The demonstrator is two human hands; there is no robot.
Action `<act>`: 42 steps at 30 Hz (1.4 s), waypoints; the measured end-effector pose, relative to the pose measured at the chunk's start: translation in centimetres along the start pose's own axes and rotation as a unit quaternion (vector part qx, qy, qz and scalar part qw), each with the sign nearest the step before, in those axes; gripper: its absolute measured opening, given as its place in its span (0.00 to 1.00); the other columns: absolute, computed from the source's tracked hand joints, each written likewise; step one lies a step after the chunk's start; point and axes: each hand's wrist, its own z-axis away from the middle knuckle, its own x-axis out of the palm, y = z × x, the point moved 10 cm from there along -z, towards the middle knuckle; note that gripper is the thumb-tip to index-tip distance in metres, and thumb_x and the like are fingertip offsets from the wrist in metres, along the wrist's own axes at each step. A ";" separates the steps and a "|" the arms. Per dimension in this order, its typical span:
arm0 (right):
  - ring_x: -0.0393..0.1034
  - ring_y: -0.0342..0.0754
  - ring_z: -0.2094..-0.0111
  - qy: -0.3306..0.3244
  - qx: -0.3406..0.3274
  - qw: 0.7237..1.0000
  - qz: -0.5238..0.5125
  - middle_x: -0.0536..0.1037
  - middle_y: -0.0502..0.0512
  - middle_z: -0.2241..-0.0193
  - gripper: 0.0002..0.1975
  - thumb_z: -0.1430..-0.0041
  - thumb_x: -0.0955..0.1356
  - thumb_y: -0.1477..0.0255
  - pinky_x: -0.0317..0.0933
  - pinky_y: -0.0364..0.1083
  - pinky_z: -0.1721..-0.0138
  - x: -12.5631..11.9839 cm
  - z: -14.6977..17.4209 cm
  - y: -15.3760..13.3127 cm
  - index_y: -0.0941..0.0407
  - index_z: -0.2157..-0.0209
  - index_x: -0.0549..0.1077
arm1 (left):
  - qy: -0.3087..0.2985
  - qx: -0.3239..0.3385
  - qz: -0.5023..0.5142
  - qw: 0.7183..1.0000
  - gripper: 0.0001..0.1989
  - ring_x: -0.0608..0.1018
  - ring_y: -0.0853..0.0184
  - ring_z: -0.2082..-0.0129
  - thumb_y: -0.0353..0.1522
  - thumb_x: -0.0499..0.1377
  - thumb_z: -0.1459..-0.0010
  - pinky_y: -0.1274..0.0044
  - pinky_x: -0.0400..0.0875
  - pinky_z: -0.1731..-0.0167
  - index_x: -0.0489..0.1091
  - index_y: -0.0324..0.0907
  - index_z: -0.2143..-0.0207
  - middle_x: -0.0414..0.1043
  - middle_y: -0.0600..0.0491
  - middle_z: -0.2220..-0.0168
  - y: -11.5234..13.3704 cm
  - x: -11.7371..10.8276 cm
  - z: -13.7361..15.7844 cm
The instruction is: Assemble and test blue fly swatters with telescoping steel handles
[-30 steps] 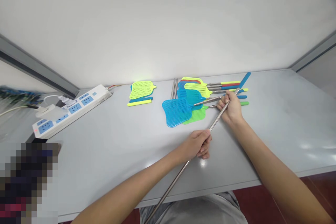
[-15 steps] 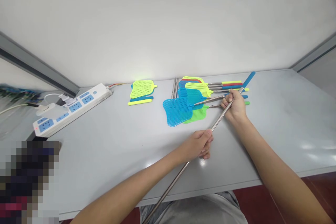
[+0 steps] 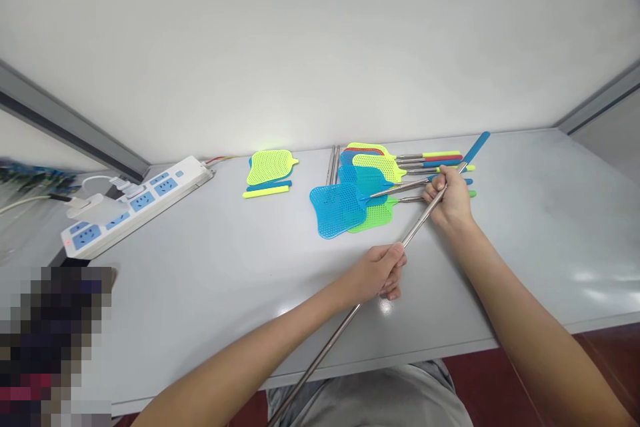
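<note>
A long, thin metal rod (image 3: 327,345) with a blue handle (image 3: 477,149) slants across the front of the table, its lower end running out of the bottom of the picture. My left hand (image 3: 383,271) is closed around the middle of this rod. Higher up, just below the blue handle, my right hand (image 3: 449,197) grips the same rod. Beyond my hands lies a pile of fly swatters: a blue one (image 3: 340,210) on top, a green one (image 3: 375,215) underneath, and several yellow, red and blue ones behind. My right hand hides part of their handles.
Yellow and blue swatter heads (image 3: 270,167) lie left of the pile, with a yellow handle tube (image 3: 267,192) and a blue one in front. Two bare metal rods (image 3: 333,165) lie by the wall. A white power strip (image 3: 140,207) with plugs sits at the left.
</note>
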 end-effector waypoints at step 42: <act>0.46 0.36 0.91 -0.038 0.012 0.999 0.037 0.51 0.43 0.93 0.18 0.51 0.62 0.74 0.43 0.38 0.91 0.7 0.1 -0.4 0.56 0.89 0.50 | 0.008 0.015 -0.007 1.000 0.15 0.52 0.78 0.90 0.40 0.44 0.43 0.80 0.59 0.84 0.54 0.41 0.77 0.50 0.64 0.89 0.2 -0.1 0.2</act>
